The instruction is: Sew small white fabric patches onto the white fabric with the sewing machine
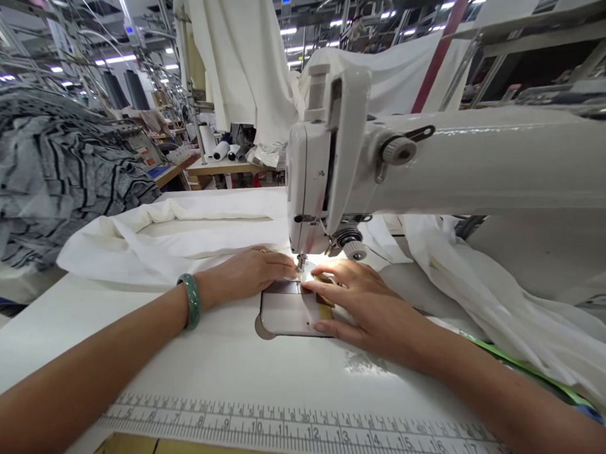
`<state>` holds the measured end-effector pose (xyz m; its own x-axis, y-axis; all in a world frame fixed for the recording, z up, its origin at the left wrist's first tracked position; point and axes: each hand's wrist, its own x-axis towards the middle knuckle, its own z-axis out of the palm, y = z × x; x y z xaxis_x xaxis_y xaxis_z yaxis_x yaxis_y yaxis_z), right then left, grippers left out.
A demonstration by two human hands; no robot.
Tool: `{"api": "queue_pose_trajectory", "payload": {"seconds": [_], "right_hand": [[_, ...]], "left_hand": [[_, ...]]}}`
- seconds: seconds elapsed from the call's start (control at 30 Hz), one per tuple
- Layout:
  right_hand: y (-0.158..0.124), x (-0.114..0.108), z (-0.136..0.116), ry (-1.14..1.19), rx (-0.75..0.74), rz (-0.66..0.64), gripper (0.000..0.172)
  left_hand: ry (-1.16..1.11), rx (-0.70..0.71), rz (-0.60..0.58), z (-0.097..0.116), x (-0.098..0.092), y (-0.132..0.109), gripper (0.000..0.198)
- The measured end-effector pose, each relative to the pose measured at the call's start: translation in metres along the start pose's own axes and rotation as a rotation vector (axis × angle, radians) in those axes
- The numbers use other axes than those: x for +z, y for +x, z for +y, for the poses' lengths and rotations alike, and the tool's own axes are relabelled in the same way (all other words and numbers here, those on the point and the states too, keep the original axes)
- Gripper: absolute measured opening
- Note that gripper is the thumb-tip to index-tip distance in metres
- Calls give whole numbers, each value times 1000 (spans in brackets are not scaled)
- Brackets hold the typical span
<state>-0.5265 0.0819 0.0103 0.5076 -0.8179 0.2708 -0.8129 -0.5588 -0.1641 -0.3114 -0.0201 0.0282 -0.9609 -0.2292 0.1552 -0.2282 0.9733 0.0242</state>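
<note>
A white sewing machine (325,168) stands over the table, its presser foot (302,261) lit by a small lamp. My left hand (251,275), with a green bangle (190,301) on the wrist, lies flat with its fingers stretched toward the left side of the foot. White fabric (183,243) spreads behind that hand and reaches the needle area. To the right of the foot is my right hand (360,298), its fingers apart and resting over the metal needle plate (285,312). Just how the fingertips touch the fabric is hard to see in the glare.
A printed ruler strip (286,425) runs along the table's front edge. More white fabric (480,286) lies beneath the machine arm at the right. Striped grey fabric (61,172) is heaped at the left. Thread cones (221,150) stand on a table behind.
</note>
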Motion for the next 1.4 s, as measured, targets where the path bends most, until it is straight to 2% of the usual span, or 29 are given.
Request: {"api": "queue_pose_trajectory", "payload": {"seconds": [0.27,0.73,0.83,0.97,1.07,1.13,1.23,1.33,1.37,1.4], "right_hand": [[-2,1,1,57,0,24,32],[-2,-1,-2,47,-3,20,29],[-3,-1,0,34,-32,69,26],[-7,0,2,0,-139,216,15],[-6,8,-2,-50,-211,349,21],[0,16,-10,-47,-189,407,29],[15,21,-32,149,-102,428,37],[21,10,-56,348,-109,369,20],[19,5,-61,349,-120,358,13],[14,1,-64,325,-126,356,14]], "left_hand": [[72,-67,24,2,2,3,30],[72,-74,4,5,1,1,31],[92,-73,37,7,2,-1,26],[188,-184,96,9,10,-5,23],[169,-233,103,17,12,-6,23],[159,-253,116,27,6,-9,21],[31,-254,177,50,-11,-19,15],[-245,-195,226,68,-30,-45,13],[-292,-190,212,69,-37,-59,17],[-281,-207,181,67,-43,-76,19]]}}
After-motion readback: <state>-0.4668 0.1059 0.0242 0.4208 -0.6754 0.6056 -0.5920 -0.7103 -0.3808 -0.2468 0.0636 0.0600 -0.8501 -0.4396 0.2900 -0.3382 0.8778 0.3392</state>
